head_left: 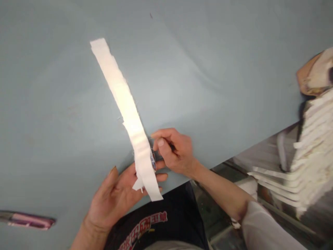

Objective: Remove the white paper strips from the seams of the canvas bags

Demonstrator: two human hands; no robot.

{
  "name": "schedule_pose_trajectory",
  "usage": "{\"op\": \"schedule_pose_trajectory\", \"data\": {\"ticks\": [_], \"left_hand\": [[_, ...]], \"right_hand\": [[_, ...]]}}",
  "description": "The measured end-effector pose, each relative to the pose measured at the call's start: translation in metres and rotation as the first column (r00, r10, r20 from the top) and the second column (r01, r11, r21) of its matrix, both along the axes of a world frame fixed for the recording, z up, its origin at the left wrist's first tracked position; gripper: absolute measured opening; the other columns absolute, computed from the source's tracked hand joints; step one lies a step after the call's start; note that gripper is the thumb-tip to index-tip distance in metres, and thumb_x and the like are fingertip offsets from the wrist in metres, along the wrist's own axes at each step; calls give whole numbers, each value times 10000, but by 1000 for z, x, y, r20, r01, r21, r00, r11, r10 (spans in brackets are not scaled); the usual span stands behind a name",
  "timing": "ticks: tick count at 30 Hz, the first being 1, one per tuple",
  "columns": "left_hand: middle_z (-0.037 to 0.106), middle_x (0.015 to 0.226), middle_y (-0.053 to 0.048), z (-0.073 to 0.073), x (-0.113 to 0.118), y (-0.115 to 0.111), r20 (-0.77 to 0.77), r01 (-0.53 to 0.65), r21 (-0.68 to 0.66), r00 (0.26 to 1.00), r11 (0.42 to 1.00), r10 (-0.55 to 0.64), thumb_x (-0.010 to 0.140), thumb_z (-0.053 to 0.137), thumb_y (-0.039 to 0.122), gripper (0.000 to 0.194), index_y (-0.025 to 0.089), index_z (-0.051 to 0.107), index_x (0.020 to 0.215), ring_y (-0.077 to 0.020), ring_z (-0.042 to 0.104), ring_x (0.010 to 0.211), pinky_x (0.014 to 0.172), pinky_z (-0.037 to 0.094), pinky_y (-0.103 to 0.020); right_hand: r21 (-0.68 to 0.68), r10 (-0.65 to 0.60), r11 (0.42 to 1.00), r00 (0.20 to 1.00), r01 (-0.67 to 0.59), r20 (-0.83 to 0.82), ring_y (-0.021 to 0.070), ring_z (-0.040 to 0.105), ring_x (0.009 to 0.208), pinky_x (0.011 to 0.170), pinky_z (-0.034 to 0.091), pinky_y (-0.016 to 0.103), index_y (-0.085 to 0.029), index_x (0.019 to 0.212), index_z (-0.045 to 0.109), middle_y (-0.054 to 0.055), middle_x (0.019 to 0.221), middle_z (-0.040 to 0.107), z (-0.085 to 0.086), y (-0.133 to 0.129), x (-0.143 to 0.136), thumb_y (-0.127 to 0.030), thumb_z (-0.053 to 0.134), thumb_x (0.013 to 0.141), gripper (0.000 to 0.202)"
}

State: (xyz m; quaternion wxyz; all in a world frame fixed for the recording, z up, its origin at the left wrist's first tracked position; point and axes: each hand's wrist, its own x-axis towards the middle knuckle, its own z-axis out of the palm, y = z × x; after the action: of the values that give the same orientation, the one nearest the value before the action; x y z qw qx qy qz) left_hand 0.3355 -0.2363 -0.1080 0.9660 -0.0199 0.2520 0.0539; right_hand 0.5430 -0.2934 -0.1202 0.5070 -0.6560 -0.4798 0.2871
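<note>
White strip (127, 104) across left hand (117, 194), right hand (177, 151) beside, contact unclear.

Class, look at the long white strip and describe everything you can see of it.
The long white strip looks like cloth, apparently layered, with uneven, stepped edges and fine loose threads. It runs diagonally from upper left to lower middle of the view, its far part along the blue-grey table. Its near part lies across the fingers of the open, upturned left hand; a small white flap juts out there. The right hand is curled beside its edge; whether it touches is unclear.
</note>
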Motion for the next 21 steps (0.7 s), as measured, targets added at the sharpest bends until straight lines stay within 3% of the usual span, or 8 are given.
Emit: {"op": "schedule_pose_trajectory", "data": {"ticks": [6, 10, 14, 18, 21], "left_hand": [[777, 1414, -157, -1, 8, 0, -4, 30, 107, 1000, 994, -30, 989, 695, 587, 588, 148, 769, 1372, -343, 770, 1248, 1062, 628, -425], [819, 1294, -217, 4, 16, -5, -203, 30, 262, 979, 965, 25, 1090, 533, 403, 434, 95, 778, 1274, -354, 818, 1128, 948, 685, -476], [863, 1137, -199, 7, 20, -19, -269, -32, 400, 951, 916, 151, 1082, 550, 252, 295, 94, 760, 1216, -302, 852, 963, 877, 705, -426], [871, 996, -172, 3, 19, -30, -286, -94, 492, 922, 866, 262, 1006, 673, 193, 177, 83, 760, 1115, -250, 849, 818, 765, 709, -335], [870, 927, -151, 4, 18, -43, -295, -119, 553, 898, 825, 327, 967, 697, 170, 139, 86, 759, 1059, -232, 842, 779, 727, 706, -305]], "right_hand": [[-12, -20, 1000, 997, 19, -78, 83, 568, 549, 562, 483, 211, -215, 1161, 637, -60, 729, 661, -17, 9, 0, -266, 540, 1028, 172], [-29, -144, 990, 973, 141, -178, 105, 624, 682, 633, 522, 236, -219, 1191, 624, 10, 948, 734, -18, 10, -2, -316, 631, 939, 270], [-43, -194, 981, 970, 190, -148, 146, 655, 841, 672, 525, 253, -211, 1172, 643, 67, 1093, 758, -4, -31, -17, -344, 678, 890, 314], [-142, -235, 967, 957, 212, -172, 168, 671, 862, 745, 547, 289, -190, 1079, 688, 72, 1013, 772, 4, -89, -34, -394, 738, 876, 292], [-220, -236, 959, 933, 179, -271, 162, 692, 847, 737, 560, 281, -188, 1076, 703, 68, 1002, 776, 8, -109, -42, -484, 760, 889, 355]]}}
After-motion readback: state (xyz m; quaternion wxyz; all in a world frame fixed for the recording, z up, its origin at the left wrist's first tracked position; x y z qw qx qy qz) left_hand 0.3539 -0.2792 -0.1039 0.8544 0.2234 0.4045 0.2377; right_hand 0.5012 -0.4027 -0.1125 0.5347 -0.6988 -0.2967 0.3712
